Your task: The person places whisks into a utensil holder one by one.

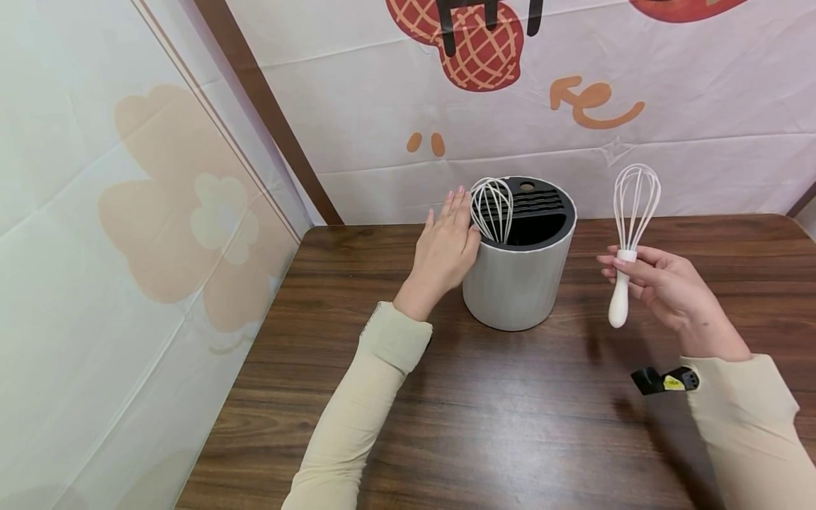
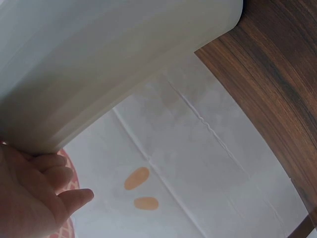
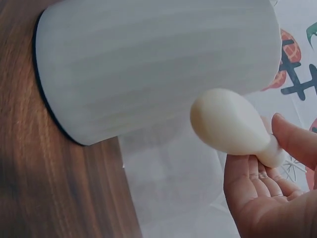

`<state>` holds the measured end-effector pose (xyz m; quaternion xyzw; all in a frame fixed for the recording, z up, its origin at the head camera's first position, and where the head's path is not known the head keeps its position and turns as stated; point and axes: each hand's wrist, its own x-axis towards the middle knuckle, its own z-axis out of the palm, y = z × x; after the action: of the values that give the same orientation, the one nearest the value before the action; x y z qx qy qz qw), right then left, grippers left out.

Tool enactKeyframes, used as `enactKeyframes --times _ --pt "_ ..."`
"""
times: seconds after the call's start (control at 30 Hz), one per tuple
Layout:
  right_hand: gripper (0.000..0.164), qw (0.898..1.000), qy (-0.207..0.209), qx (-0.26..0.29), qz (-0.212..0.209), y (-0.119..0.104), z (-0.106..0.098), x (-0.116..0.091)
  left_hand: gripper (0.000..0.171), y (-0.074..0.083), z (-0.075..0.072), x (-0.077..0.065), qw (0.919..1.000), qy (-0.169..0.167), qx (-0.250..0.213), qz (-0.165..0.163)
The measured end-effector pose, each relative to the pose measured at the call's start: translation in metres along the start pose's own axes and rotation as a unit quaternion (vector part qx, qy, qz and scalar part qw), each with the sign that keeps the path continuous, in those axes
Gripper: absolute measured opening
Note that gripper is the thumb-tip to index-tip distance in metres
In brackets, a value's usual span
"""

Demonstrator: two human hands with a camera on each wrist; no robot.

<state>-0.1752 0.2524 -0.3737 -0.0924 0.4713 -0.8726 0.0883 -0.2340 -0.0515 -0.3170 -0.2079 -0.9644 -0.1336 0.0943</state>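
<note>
A round, light grey utensil holder (image 1: 518, 290) with a black slotted insert (image 1: 535, 204) stands near the table's back edge. One white whisk (image 1: 500, 212) is in it at the left, its wire loops showing above the rim and its handle hidden. Against the holder's left side rests my left hand (image 1: 446, 248), fingers mostly straight; in the left wrist view its fingers (image 2: 58, 171) lie beside the wall. To the right of the holder, my right hand (image 1: 669, 290) pinches a second white whisk (image 1: 618, 301) upright, wires up, above the table. Its rounded handle (image 3: 225, 121) fills the middle of the right wrist view.
The dark wood-grain table (image 1: 497, 425) meets a printed cloth backdrop (image 1: 357, 92) right behind the holder. Another pale cloth with a flower print (image 1: 146, 205) hangs along the left side. A small black device (image 1: 666, 380) sits at the right cuff.
</note>
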Motion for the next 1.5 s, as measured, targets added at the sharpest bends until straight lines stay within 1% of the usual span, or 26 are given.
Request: enactKeyframes --times 0.1,0.2,0.3,0.53,0.63,0.77,1.0,1.23,1.5 --pt "0.029 1.000 -0.013 0.002 -0.006 -0.002 0.004 0.001 0.055 0.000 0.000 0.001 1.0000 -0.001 0.002 -0.001" --pt "0.029 1.000 -0.017 0.003 -0.011 -0.005 0.008 0.002 0.055 0.000 0.001 0.001 1.0000 -0.002 0.000 -0.002" --pt "0.028 1.000 -0.008 -0.001 -0.013 -0.008 0.013 0.003 0.055 0.000 0.001 0.001 1.0000 -0.004 -0.002 -0.003" --pt "0.024 0.999 0.019 -0.033 -0.024 -0.016 0.026 0.006 0.055 0.000 0.001 0.000 1.0000 -0.006 0.000 -0.004" --pt "0.023 0.998 0.026 -0.038 -0.030 -0.020 0.031 0.008 0.055 0.000 0.000 0.000 0.9999 -0.009 0.003 -0.004" --pt "0.023 0.998 0.025 -0.029 -0.040 -0.024 0.038 0.010 0.056 0.000 0.000 0.000 0.9999 -0.012 0.005 -0.006" --pt "0.023 0.998 0.019 0.003 -0.058 -0.031 0.049 0.015 0.056 0.000 0.000 0.001 0.9999 -0.010 0.002 -0.006" --pt "0.023 0.997 0.015 -0.012 -0.071 -0.036 0.059 0.019 0.055 0.001 -0.002 0.002 0.9999 -0.013 -0.001 -0.010" --pt "0.024 0.997 0.014 -0.009 -0.076 -0.041 0.068 0.025 0.055 0.000 -0.001 0.004 0.9999 -0.014 -0.002 -0.008"
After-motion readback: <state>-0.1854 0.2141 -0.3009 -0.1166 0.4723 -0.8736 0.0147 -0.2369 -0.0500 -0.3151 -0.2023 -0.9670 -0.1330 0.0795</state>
